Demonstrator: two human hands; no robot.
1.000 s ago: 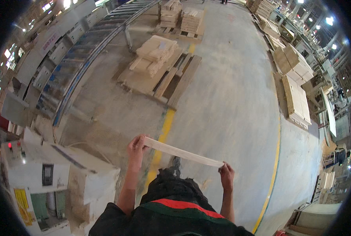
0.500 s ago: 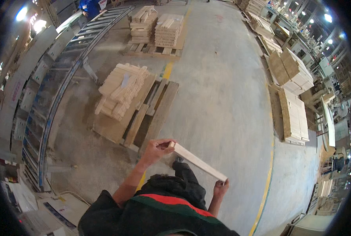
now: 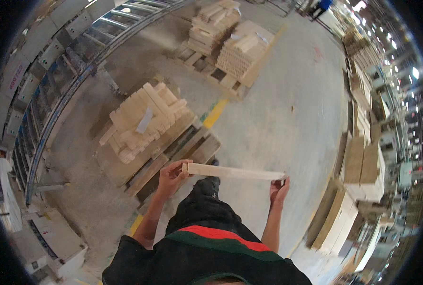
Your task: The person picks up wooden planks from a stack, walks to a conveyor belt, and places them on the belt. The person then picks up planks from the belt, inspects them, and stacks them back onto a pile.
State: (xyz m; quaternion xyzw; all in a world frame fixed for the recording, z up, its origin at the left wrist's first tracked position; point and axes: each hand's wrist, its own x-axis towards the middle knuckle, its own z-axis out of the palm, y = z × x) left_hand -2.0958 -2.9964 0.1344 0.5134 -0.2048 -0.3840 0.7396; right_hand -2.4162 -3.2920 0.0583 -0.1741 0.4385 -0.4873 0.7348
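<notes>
A pale wooden board (image 3: pixel 235 172), long and narrow, spans between my two hands in front of my body. My left hand (image 3: pixel 173 176) grips its left end, thumb and fingers closed round it. At the other end my right hand (image 3: pixel 278 189) holds it, fingers closed at the tip. The board lies nearly level across the view, above the floor. Just beyond my left hand, a stack of similar wooden pieces (image 3: pixel 142 121) rests on a sheet over a wooden pallet (image 3: pixel 204 145). A pale paper slip (image 3: pixel 145 120) lies on that stack.
A roller conveyor (image 3: pixel 90 69) curves along the left. Farther ahead stand two more wood stacks (image 3: pixel 242 54) on a pallet. Boxed or bundled stacks (image 3: pixel 363 161) line the right side. A white cabinet (image 3: pixel 55 242) is at lower left. A person in blue (image 3: pixel 321 7) stands far off.
The board has turned from slanting down to the right to nearly level, still held in both hands. My view has swung left, and the pallet stacks appear closer.
</notes>
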